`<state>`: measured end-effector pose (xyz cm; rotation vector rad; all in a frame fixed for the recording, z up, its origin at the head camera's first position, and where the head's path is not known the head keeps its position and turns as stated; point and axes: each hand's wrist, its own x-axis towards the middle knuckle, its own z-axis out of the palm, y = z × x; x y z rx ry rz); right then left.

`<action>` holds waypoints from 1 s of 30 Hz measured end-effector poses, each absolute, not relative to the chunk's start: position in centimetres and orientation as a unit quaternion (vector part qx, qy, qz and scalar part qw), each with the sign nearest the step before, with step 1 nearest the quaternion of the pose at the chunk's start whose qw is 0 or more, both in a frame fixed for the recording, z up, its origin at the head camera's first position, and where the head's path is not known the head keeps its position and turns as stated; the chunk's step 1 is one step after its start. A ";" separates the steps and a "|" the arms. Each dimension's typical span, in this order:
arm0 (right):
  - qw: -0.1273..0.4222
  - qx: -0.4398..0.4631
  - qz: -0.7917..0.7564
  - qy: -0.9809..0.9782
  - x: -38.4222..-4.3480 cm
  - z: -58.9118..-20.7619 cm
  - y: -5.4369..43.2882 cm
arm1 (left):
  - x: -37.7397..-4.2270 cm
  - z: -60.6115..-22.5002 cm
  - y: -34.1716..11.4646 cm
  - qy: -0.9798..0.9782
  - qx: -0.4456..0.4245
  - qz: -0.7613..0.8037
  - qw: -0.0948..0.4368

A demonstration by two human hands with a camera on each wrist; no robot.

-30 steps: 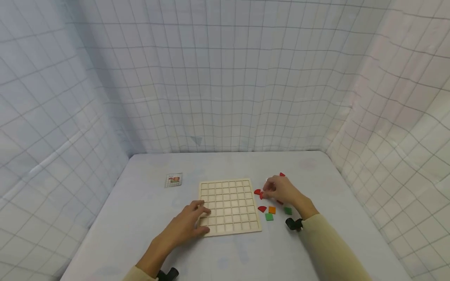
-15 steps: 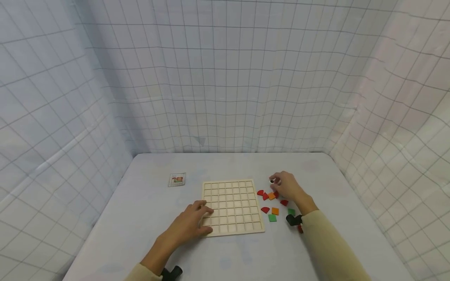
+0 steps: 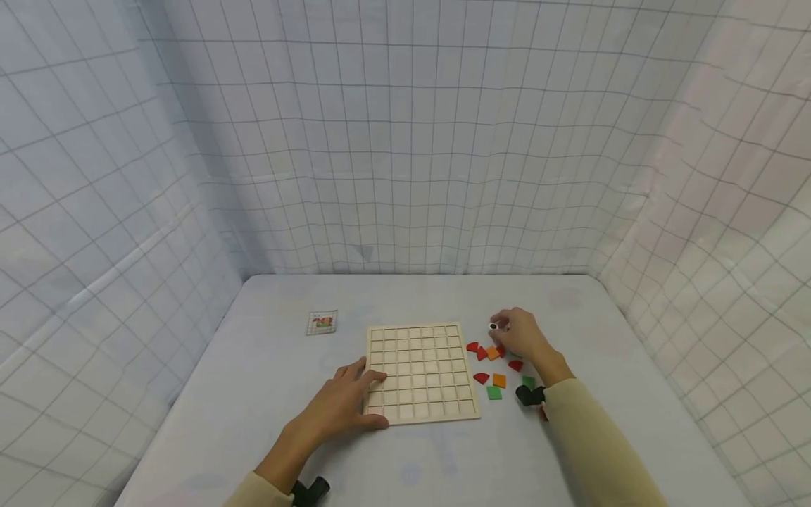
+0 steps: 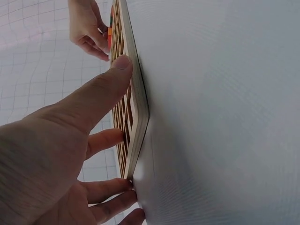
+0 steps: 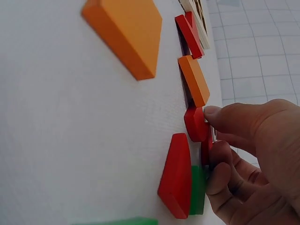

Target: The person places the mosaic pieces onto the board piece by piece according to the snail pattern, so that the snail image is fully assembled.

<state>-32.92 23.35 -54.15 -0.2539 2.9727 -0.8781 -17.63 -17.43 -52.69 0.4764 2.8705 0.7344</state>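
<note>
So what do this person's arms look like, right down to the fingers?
The left sleeve and right sleeve are plain pale beige. A left black piece and right black piece sit near the sleeve ends. The left fingers and right fingers show no gloves or rings; no cables or markings are visible.

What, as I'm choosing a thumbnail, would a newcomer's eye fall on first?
Probably the bright red, orange and green pieces scattered right of the pale gridded board. Then that board itself, near the middle of the table, and the small picture card to the board's left.
</note>
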 end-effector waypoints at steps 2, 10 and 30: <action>0.015 -0.078 -0.284 0.956 -32.9 -54.2 23.3 | -17.7 -52.7 -17.4 0.954 0.160 0.243 0.073; 0.008 -0.081 -0.290 0.954 -32.9 -54.5 23.1 | -17.8 -52.8 -17.5 0.953 0.163 0.243 0.074; -0.012 -0.123 -0.332 0.935 -32.2 -53.6 20.2 | -18.0 -52.7 -17.7 0.952 0.180 0.237 0.075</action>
